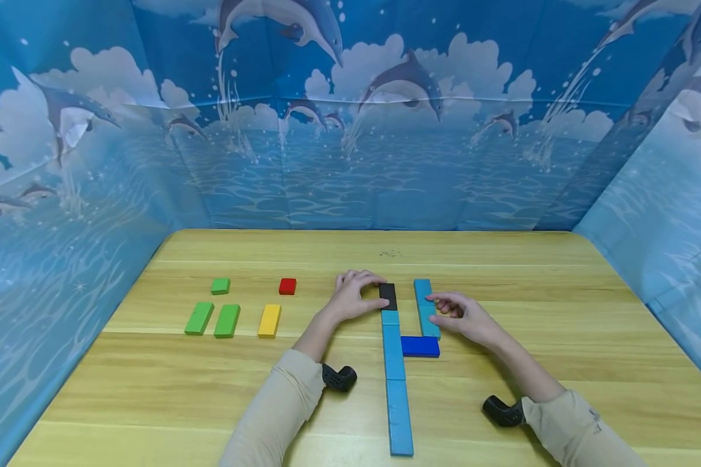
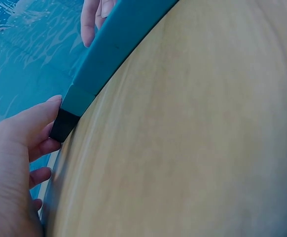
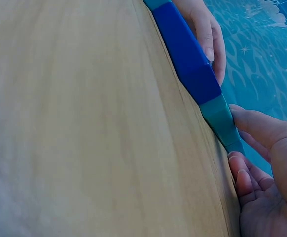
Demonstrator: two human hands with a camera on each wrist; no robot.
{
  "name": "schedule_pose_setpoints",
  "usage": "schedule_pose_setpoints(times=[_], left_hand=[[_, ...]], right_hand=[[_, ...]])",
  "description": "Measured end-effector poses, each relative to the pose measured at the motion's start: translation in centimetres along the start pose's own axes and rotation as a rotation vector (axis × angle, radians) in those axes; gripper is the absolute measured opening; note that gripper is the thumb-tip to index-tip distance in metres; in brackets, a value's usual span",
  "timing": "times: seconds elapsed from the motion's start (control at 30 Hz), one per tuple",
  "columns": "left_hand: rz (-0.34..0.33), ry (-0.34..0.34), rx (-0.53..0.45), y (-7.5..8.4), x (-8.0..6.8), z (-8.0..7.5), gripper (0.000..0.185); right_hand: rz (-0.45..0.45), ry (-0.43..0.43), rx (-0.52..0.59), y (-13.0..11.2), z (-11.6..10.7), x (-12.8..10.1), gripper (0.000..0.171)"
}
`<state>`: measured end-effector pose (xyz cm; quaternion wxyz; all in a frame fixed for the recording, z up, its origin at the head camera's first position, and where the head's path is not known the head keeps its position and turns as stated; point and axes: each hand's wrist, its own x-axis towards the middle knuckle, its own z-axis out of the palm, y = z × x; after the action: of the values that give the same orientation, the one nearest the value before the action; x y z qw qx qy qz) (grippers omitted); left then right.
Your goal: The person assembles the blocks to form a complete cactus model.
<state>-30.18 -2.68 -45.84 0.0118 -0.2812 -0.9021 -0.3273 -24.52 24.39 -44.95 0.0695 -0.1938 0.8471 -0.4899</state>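
Observation:
My left hand (image 1: 350, 299) pinches a small black block (image 1: 389, 296) between thumb and fingertips. That block touches the far end of a lengthwise row of light blue blocks (image 1: 394, 350). The left wrist view also shows the black block (image 2: 64, 125) at the row's end. My right hand (image 1: 466, 319) touches the right side of two light blue blocks (image 1: 423, 295) set end to end, thumb and index finger apart. A dark blue block (image 1: 420, 346) lies crosswise between the row and the near end of that pair.
On the left of the wooden table (image 1: 152, 402) lie several separate blocks: green ones (image 1: 199, 318), a yellow block (image 1: 269, 321) and a small red block (image 1: 287, 286). Black wrist devices (image 1: 339, 378) sit under both forearms. A dolphin-print curtain (image 1: 350, 162) surrounds the table's back and sides.

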Motion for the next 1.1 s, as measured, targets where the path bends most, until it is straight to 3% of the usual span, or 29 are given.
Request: schedule_pose_setpoints(times=[0.27, 0.47, 0.6, 0.8, 1.1], left_hand=[[0.013, 0.009, -0.005, 0.0, 0.1, 0.1, 0.047], [0.024, 0.050, -0.150, 0.0, -0.2, -0.4, 0.052], [0.036, 0.070, -0.203, 0.2, -0.8, -1.8, 0.054], [0.040, 0.079, -0.170, 0.2, -2.9, -5.1, 0.056], [-0.011, 0.091, -0.064, -2.2, -7.8, -8.9, 0.059]], right_hand=[[-0.005, -0.001, 0.012, -0.2, -0.1, -0.1, 0.043], [0.004, -0.003, 0.005, -1.0, 0.0, -0.2, 0.042], [0.006, -0.008, 0.007, -2.7, -0.1, -0.6, 0.041], [0.023, -0.006, -0.002, -4.1, 0.0, -0.9, 0.041], [0.022, 0.001, -0.004, -2.6, 0.0, -0.5, 0.041]])
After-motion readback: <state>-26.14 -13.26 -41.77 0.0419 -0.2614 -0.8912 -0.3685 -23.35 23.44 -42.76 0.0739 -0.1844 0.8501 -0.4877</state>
